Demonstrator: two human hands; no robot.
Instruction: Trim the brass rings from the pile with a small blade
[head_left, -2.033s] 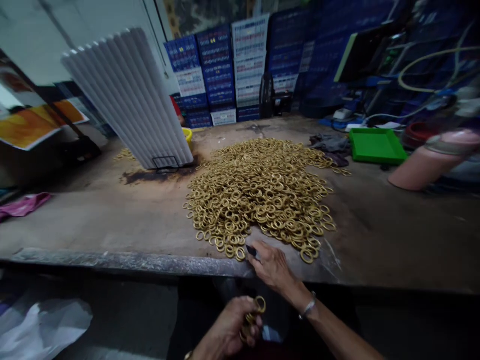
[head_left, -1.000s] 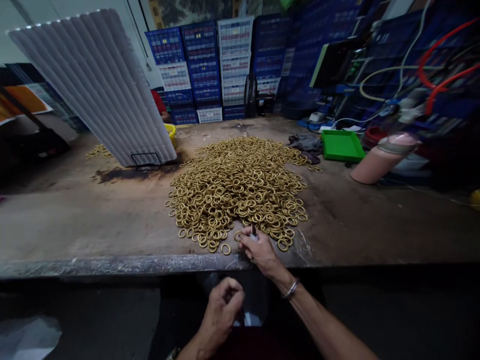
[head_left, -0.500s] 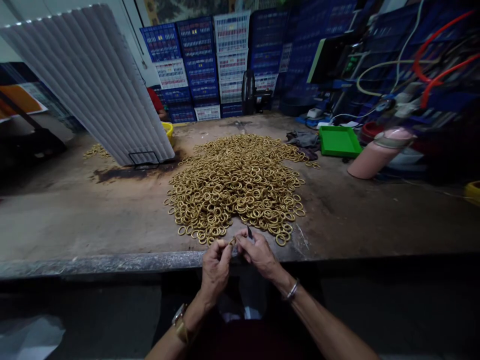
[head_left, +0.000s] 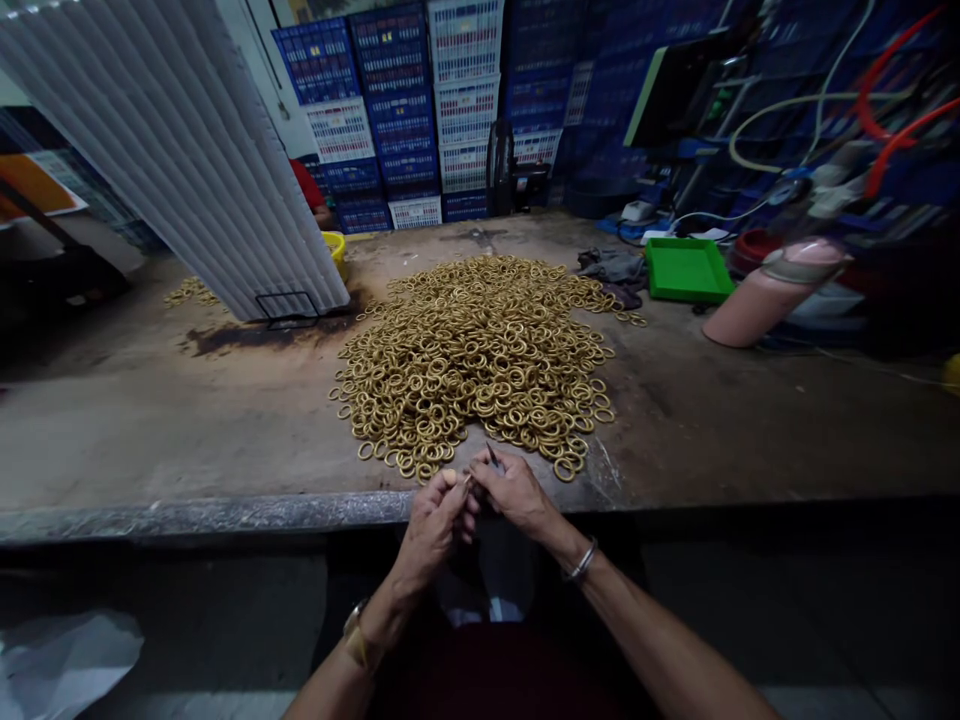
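At the table's front edge, my left hand (head_left: 435, 518) pinches a small brass-coloured ring (head_left: 468, 481), mostly hidden by the fingers. Close against it, my right hand (head_left: 519, 498) is closed around a small knife (head_left: 492, 455); its dark pointed tip sticks up past the index finger, and the handle is covered. The fingertips of both hands meet at the ring. Just beyond them spreads a large heap of similar rings (head_left: 480, 350) on the worn table (head_left: 187, 430).
A tall corrugated white panel (head_left: 202, 150) stands at left in a black wire holder (head_left: 287, 310), a yellow container (head_left: 335, 250) behind it. To the right are a dark cloth (head_left: 611, 270), a green tray (head_left: 688, 270) and a pink bottle (head_left: 769, 300). Stacked crates (head_left: 394, 120) line the back.
My left hand has turned slightly, its fingers more curled around the ring. The knife in my right hand is tilted further left. The whole view has shifted a little.
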